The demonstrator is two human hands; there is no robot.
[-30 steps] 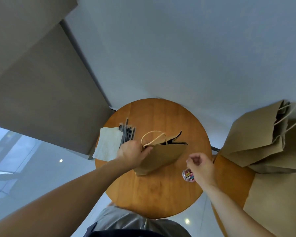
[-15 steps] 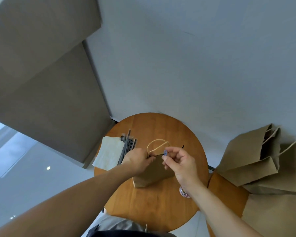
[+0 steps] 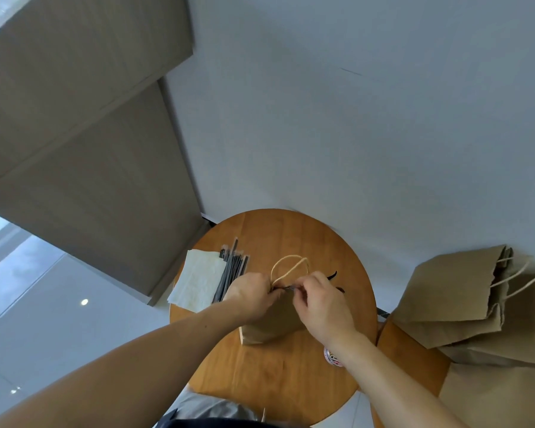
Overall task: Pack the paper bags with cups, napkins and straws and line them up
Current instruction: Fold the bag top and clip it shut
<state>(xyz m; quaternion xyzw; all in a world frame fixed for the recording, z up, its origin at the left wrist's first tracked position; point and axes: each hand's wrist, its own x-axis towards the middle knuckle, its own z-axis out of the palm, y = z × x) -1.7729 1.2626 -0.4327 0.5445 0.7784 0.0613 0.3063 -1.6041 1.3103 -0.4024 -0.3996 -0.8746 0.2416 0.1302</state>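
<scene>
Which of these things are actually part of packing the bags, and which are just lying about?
Part of the job: paper bag, pinched at its top by left hand and right hand; napkin stack; black straws; other paper bags at right.
Lying about: small round tub by the right wrist; grey cabinet.

Only one wide-angle view is given, worn on the head and aimed forward and down; the round wooden table (image 3: 278, 236) and paper bag (image 3: 266, 329) are seen close, from above.

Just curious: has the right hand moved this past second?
Yes. The right hand went from the clip tub leftward to the paper bag top.
</scene>
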